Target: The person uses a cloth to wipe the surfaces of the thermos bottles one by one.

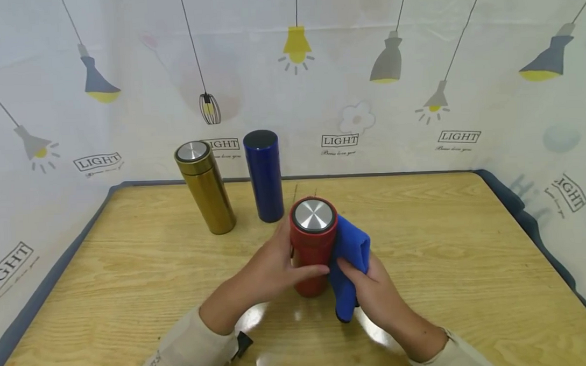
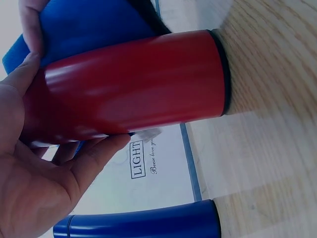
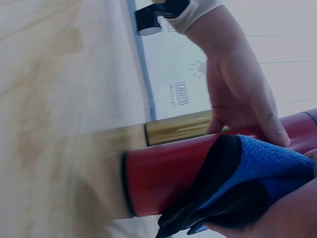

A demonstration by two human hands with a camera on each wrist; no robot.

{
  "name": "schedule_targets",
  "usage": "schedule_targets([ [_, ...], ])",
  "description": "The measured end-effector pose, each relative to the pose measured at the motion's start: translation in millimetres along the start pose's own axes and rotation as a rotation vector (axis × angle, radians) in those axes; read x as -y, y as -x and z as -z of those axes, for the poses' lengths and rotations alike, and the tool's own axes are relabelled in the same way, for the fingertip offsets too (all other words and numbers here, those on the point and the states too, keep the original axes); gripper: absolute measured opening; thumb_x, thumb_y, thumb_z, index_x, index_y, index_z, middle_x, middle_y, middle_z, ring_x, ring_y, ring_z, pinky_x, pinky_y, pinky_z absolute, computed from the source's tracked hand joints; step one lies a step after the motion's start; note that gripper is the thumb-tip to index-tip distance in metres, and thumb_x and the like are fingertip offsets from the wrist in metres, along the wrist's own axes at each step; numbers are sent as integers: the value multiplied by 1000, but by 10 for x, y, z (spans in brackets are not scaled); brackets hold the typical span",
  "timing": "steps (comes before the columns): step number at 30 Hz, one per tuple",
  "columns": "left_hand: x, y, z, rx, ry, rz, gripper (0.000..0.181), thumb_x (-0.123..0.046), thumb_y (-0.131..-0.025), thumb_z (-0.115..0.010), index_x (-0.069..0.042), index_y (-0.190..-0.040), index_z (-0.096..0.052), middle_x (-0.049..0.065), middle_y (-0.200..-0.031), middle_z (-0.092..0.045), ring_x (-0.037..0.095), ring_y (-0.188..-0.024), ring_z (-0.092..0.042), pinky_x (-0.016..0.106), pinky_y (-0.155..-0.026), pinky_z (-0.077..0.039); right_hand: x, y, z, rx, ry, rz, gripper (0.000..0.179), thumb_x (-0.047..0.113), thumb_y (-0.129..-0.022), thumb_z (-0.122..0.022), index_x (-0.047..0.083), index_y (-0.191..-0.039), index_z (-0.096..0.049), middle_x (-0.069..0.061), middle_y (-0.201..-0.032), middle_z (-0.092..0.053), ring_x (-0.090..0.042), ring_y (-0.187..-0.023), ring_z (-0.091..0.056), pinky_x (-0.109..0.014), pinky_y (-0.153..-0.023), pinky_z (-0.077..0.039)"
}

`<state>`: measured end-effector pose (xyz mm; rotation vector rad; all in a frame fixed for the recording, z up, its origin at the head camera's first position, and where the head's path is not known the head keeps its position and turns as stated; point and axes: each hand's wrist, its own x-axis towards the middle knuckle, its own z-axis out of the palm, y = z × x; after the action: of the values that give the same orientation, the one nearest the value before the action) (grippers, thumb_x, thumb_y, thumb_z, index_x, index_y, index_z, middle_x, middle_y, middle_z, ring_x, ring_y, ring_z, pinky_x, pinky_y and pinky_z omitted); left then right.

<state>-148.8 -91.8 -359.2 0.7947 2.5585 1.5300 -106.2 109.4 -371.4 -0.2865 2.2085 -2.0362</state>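
A red thermos flask (image 1: 311, 252) with a silver-topped lid (image 1: 314, 215) is upright in front of the person. The left hand (image 1: 271, 264) grips it round its side, thumb across the front. In the right hand (image 1: 381, 287) is a folded blue cloth (image 1: 349, 245) with dark edging, pinched under the thumb and laid against the flask's right side. The right wrist view shows the cloth (image 3: 267, 163) lying along the red wall (image 3: 163, 168) of the flask, and the left hand (image 3: 240, 89) higher up on it.
Behind and to the left stand a gold flask (image 1: 208, 196) with a silver lid and a blue flask (image 1: 265, 178) with a dark top. They share the wooden table (image 1: 445, 242). A white backdrop (image 1: 250, 55) printed with lamps rises behind the table's far edge.
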Motion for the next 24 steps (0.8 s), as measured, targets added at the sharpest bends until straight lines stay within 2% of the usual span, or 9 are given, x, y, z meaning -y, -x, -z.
schedule_targets([
  [4,1,-5,-9,-6,2,-8,105,-31,-78,-87,-38,-154,-16,-10,-150,-39,10,-139,-43,42,-114,-41,54,13,17,-10,-3,41,48,12,-104,-50,4,-150,-38,-18,-141,-54,-17,-122,-57,-28,-99,-49],
  [8,-6,-1,-7,-5,17,-10,106,-31,-77,-88,-42,-153,-15,-12,-149,-39,10,-139,-43,44,-112,-42,63,21,29,3,-6,66,49,12,-104,-48,4,-151,-36,-19,-141,-53,-11,-121,-58,-26,-98,-50],
  [10,-10,0,-4,-6,24,-6,107,-30,-77,-88,-42,-154,-15,-13,-149,-40,10,-139,-43,44,-112,-42,54,15,30,8,0,65,49,12,-105,-48,4,-151,-36,-19,-142,-53,-13,-122,-58,-28,-99,-50],
  [12,-16,6,-2,-9,28,10,105,-29,-77,-88,-38,-154,-17,-11,-149,-42,11,-139,-44,44,-111,-43,39,8,26,17,3,51,49,13,-105,-47,5,-151,-36,-18,-142,-53,-18,-124,-57,-32,-101,-49],
  [16,-28,25,3,-16,55,87,95,-28,-76,-89,-23,-148,-26,-2,-147,-46,17,-137,-47,47,-108,-47,21,-5,9,26,3,17,48,11,-105,-47,4,-151,-35,-19,-143,-52,-29,-127,-53,-42,-105,-46],
  [18,-28,33,8,-22,68,128,90,-28,-75,-89,-19,-143,-30,0,-145,-48,18,-136,-49,48,-106,-49,31,-4,6,18,1,7,48,11,-104,-47,3,-151,-35,-19,-143,-52,-31,-128,-52,-45,-106,-45],
  [24,-19,39,36,-8,99,168,89,-27,-75,-90,-22,-144,-33,-2,-145,-50,20,-134,-52,46,-105,-51,91,13,44,7,-8,25,50,13,-105,-48,7,-153,-34,-18,-147,-49,-34,-133,-49,-51,-107,-42],
])
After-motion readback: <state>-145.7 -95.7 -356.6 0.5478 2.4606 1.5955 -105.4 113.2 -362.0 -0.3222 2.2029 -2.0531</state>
